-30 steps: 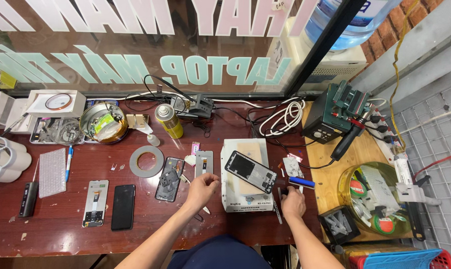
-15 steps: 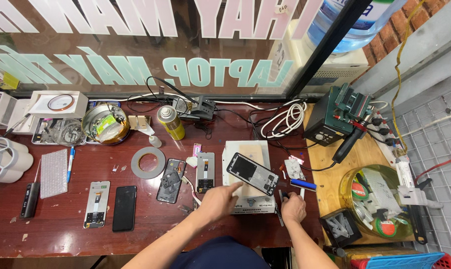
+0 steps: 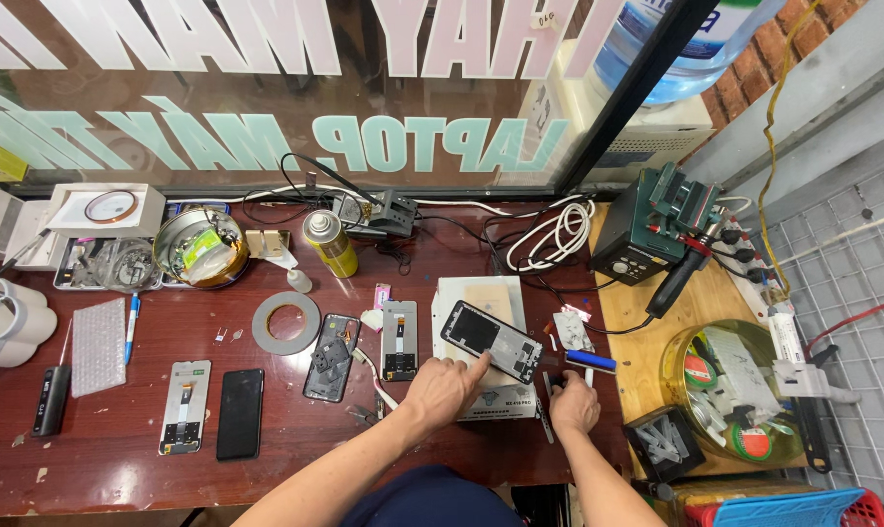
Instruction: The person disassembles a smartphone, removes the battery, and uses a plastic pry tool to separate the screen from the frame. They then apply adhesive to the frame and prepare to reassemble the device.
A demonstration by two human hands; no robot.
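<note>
My left hand (image 3: 445, 389) rests on the near edge of a dark opened phone frame (image 3: 491, 341), its forefinger pressing on it. The frame lies askew on a white heating pad box (image 3: 481, 298). My right hand (image 3: 572, 406) sits just right of the box, fingers curled round a thin dark tool (image 3: 543, 415) that points down toward me. A blue-handled tool (image 3: 590, 361) lies just beyond that hand. Left of my left hand lie a phone board (image 3: 398, 340) and an opened phone back (image 3: 330, 344).
A grey tape ring (image 3: 285, 323), a yellow spray can (image 3: 328, 243), a black phone (image 3: 240, 413) and another phone part (image 3: 184, 407) lie on the red-brown bench. A green soldering station (image 3: 649, 231) and a glass bowl (image 3: 727, 390) of oddments stand at right.
My left hand has moved right from the phone parts onto the dark frame on the white box. My right hand has stayed beside the box.
</note>
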